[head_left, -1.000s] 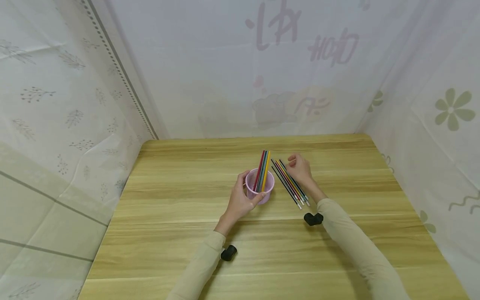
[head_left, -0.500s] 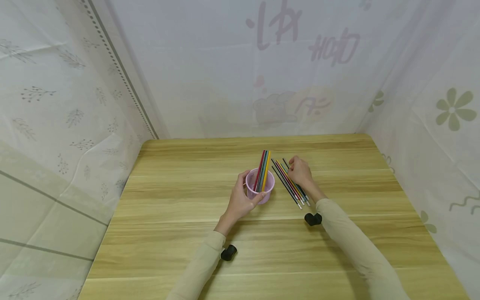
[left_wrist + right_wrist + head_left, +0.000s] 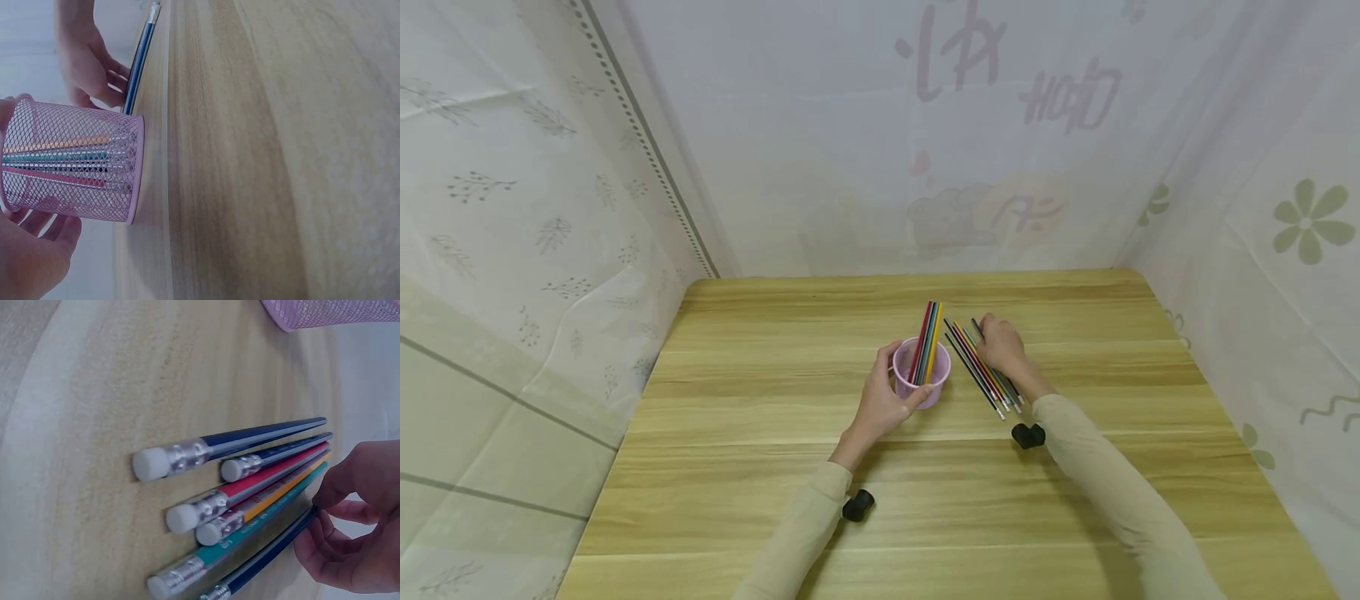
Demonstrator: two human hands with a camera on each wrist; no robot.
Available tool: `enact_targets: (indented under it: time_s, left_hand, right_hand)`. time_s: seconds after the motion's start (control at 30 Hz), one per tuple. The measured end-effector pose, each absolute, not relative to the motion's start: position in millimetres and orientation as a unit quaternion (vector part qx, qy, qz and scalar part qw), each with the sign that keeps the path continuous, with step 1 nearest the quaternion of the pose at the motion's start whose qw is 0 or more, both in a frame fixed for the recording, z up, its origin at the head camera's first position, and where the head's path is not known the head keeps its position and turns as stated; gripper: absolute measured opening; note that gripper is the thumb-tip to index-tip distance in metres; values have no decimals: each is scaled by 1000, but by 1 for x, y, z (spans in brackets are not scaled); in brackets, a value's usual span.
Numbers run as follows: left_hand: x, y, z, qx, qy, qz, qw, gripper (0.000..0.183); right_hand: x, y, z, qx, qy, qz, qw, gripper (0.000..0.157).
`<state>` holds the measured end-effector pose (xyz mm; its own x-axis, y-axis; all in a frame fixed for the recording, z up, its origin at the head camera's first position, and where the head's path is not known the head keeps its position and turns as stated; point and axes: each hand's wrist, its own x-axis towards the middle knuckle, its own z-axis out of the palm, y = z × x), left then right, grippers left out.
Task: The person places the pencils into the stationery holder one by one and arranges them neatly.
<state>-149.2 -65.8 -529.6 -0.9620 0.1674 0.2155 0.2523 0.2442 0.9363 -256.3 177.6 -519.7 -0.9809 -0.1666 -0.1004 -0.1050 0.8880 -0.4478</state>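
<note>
A pink mesh pencil cup stands on the table, its rim and side gripped by my left hand. Several pencils, red, teal, dark and yellow, lean in the cup, eraser ends down. To its right, my right hand pinches a dark blue pencil between thumb and fingers, at the right side of a loose row. That row on the table holds a teal pencil, a yellow pencil, a red pencil and two dark blue ones, white erasers pointing toward me.
The wood-grain table spreads around both hands. Behind it and at both sides hang pale printed curtains. A black device sits at the left wrist and another black device at the right.
My right hand has taken hold of the rightmost dark blue pencil and shifted it slightly right, apart from the others. My left hand and the cup have stayed in place.
</note>
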Motion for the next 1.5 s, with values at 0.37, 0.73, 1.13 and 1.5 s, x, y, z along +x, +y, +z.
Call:
enact_targets:
  time_s: [0.37,0.73,1.13,1.5]
  left_hand:
    - [-149,-67,-530,-135,-787,-600,37,87]
    - [-150,-66,-531,-127,-786,-604,31,86]
    - [-148,-66,-526,-139,-773,-619,28,89]
    - [-150,-66,-534,-131,-794,-591,43,88]
  right_hand:
    - [-250,168,-497,-95,960,-260,42,40]
    - [-242,152,-461,-101,925,-366,5,49]
    - [-229,142,-414,-83,881,-464,-44,43]
    - [-215,124,-396,-76,807,-571,-130,36]
